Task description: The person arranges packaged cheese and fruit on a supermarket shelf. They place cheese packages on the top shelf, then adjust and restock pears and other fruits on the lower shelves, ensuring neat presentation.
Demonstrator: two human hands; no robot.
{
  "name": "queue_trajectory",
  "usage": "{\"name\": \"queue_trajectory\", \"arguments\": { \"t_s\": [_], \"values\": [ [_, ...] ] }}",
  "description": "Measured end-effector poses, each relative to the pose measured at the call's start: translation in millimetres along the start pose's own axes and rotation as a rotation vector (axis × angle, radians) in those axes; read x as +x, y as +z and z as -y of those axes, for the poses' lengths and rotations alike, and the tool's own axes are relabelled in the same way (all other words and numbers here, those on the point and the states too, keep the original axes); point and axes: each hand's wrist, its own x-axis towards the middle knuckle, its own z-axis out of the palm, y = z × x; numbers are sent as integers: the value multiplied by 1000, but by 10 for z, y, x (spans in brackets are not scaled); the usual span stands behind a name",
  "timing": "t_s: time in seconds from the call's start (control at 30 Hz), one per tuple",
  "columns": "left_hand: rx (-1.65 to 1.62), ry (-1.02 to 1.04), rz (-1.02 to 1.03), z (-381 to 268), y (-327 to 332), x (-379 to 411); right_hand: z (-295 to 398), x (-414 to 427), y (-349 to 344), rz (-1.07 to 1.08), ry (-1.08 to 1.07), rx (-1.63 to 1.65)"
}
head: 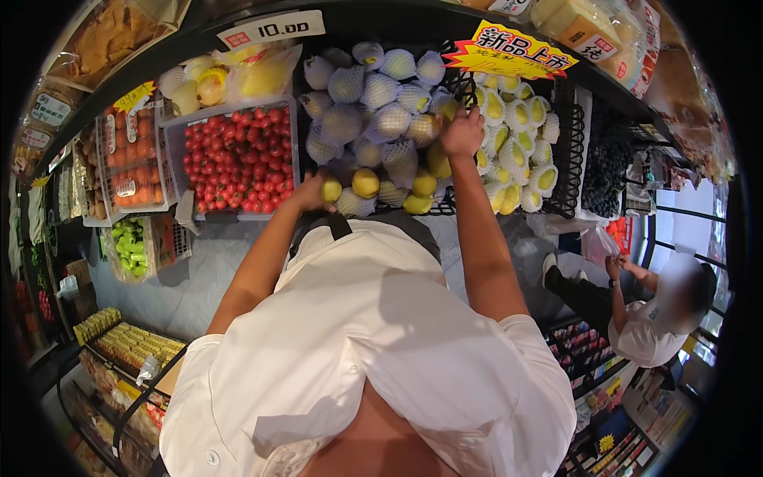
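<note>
A black plastic crate (448,206) in front of me holds large fruits in white foam nets (381,89), with several bare yellow fruits among them. At the crate's near left corner, my left hand (311,192) curves its fingers around a bare yellow fruit (331,189). My right hand (464,132) reaches to the crate's right side, its fingers bent beside a yellow fruit (448,108). Whether it grips anything is hidden. More bare yellow fruits (365,182) lie near the front, some touching the netted ones.
Left of the crate stands a clear tub (294,149) of cherry tomatoes (238,161). To the right are yellow-green fruits in foam nets (512,149) and dark grapes (605,155). A shelf edge (381,19) with price signs runs overhead. Another person (647,322) handles a plastic bag (599,241) at right.
</note>
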Motion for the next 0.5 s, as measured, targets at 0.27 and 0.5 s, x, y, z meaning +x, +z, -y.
{"name": "queue_trajectory", "arguments": {
  "t_s": [0.27,0.5],
  "values": [
    [110,-47,-53,18,92,13,660,-824,-73,488,-357,582],
    [300,-129,-154,-538,-169,-302,933,-1223,-9,861,-430,733]
  ]
}}
